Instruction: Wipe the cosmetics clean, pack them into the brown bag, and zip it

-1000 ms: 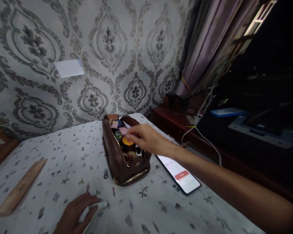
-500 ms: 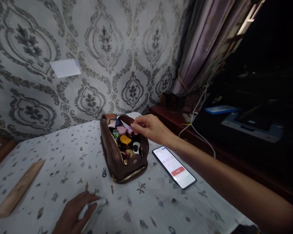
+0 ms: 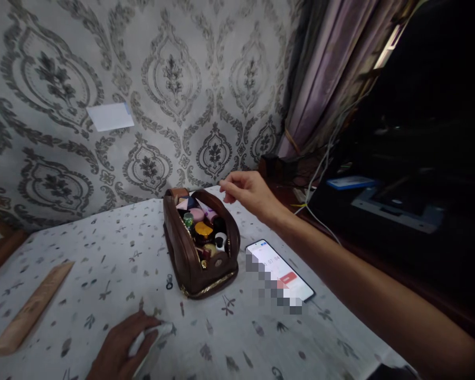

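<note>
A brown toiletry bag point(image 3: 178, 256) stands unzipped on the cloth-covered table. Packed inside are a yellow-lidded jar point(image 3: 204, 230), a green-capped bottle point(image 3: 188, 219), a pale lilac tube point(image 3: 209, 211) and several other cosmetics. Just beyond the bag's right rim, my right hand point(image 3: 247, 192) hovers with fingers curled in and nothing visible in them. My left hand point(image 3: 121, 340) rests near the front of the table, thumb and fingers closed on a crumpled white tissue point(image 3: 138, 342). Most of the tissue is hidden by the hand.
A phone point(image 3: 296, 287) with a running timer lies right of the bag, partly pixelated. At the left is a flat beige tube point(image 3: 34, 309). The patterned wall point(image 3: 174, 142) rises behind the table. White cables point(image 3: 314, 182) hang at the right, beside a dark cabinet.
My right hand has let go of the lilac tube, which stays in the bag, and has risen slightly up and right. My left hand has hardly moved.
</note>
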`<state>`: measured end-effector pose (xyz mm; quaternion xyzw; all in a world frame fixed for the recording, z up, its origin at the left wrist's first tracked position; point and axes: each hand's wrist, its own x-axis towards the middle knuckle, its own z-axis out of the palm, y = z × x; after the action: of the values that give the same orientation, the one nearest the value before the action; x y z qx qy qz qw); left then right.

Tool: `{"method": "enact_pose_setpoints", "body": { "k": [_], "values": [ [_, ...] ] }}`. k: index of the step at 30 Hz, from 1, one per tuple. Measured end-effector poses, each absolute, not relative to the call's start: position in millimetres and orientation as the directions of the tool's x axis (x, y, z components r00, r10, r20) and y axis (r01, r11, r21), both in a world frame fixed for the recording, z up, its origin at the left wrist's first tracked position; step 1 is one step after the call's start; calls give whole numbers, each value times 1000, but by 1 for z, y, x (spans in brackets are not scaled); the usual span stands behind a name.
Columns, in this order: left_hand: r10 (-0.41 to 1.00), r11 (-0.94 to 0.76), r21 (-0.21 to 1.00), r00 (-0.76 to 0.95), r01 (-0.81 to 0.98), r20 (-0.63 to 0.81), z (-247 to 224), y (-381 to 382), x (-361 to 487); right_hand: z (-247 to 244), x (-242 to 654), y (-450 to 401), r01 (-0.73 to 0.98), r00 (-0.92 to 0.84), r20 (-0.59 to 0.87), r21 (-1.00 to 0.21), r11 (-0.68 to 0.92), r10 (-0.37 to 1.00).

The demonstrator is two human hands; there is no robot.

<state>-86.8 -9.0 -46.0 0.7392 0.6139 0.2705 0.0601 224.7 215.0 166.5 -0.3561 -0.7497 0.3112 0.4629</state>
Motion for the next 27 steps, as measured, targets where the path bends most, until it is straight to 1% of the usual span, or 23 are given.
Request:
{"method": "enact_pose_setpoints", "body": {
  "k": [4, 7, 9, 10, 11, 13, 15, 17, 19, 21, 23, 25, 27],
  "values": [
    [938, -282, 412, 158, 867, 309, -44, -5, -88, 157, 222, 207, 292, -379, 418, -792, 535, 826],
    [944, -283, 463, 160, 840, 288, -27, -2, -81, 151, 219, 185, 332, -380, 465, -738, 587, 800],
    [953, -260, 534, 123, 805, 278, -14, -1, -72, 142, 215, 160, 371, -383, 550, -644, 669, 742],
    [958, -243, 569, 102, 785, 269, -7, 0, -68, 135, 212, 145, 396, -397, 601, -569, 720, 694],
    [963, -222, 601, 75, 768, 260, -1, 0, -64, 127, 208, 131, 383, -428, 659, -487, 785, 618],
    [971, -169, 647, 14, 744, 238, 8, 0, -60, 107, 198, 104, 299, -548, 693, -361, 883, 469],
    [974, -102, 663, -62, 741, 220, 14, 0, -60, 84, 186, 84, 252, -623, 677, -302, 919, 393],
    [965, -14, 649, -159, 760, 207, 21, 1, -68, 65, 173, 71, 248, -671, 622, -324, 913, 403],
    [944, 77, 618, -257, 783, 207, 30, 3, -84, 51, 161, 65, 270, -714, 530, -394, 879, 457],
    [910, 161, 560, -342, 813, 234, 41, 5, -107, 45, 152, 63, 285, -745, 429, -488, 825, 510],
    [877, 231, 453, -386, 861, 285, 54, 7, -136, 43, 145, 63, 284, -759, 347, -584, 760, 551],
    [837, 326, 303, -423, 895, 347, 65, 7, -166, 41, 141, 61, 278, -755, 298, -661, 697, 584],
    [813, 442, 149, -465, 885, 352, 70, 7, -194, 37, 138, 57, 269, -742, 279, -708, 653, 609]
  ]
}}
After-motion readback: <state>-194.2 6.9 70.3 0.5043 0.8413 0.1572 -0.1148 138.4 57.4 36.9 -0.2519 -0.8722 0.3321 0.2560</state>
